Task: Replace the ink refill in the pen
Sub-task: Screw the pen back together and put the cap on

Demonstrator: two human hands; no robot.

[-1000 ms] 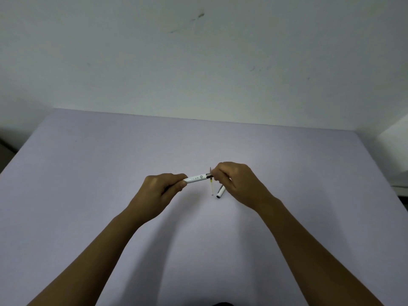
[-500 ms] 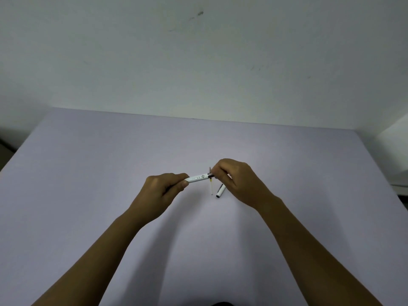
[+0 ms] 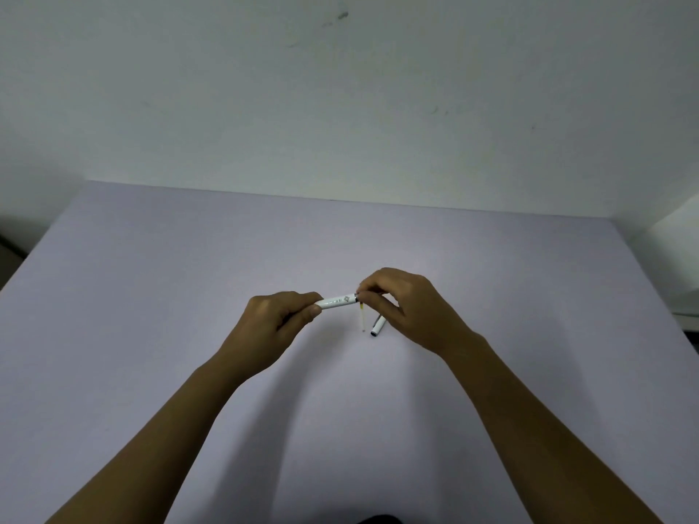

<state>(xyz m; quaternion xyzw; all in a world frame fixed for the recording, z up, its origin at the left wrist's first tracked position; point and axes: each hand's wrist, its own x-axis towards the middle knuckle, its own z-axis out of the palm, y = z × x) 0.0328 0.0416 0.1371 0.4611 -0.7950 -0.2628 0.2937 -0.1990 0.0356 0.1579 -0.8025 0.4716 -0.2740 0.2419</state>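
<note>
A white pen barrel [image 3: 337, 301] is held level above the lilac table [image 3: 151, 281]. My left hand [image 3: 276, 327] grips its left end. My right hand [image 3: 406, 310] pinches the barrel's right, dark-ringed end with thumb and fingers; what sits between the fingertips is hidden. A thin pale refill [image 3: 362, 317] lies on the table just below that end, pointing towards me. A white pen cap [image 3: 378, 325] with a dark tip lies beside it, partly under my right hand.
A plain pale wall rises behind the table's far edge. A white surface [image 3: 681, 259] stands off the right side of the table. The floor shows dark at the far left.
Both hands and the barrel have drifted slightly upward and away from me. The refill and cap on the table have not moved.
</note>
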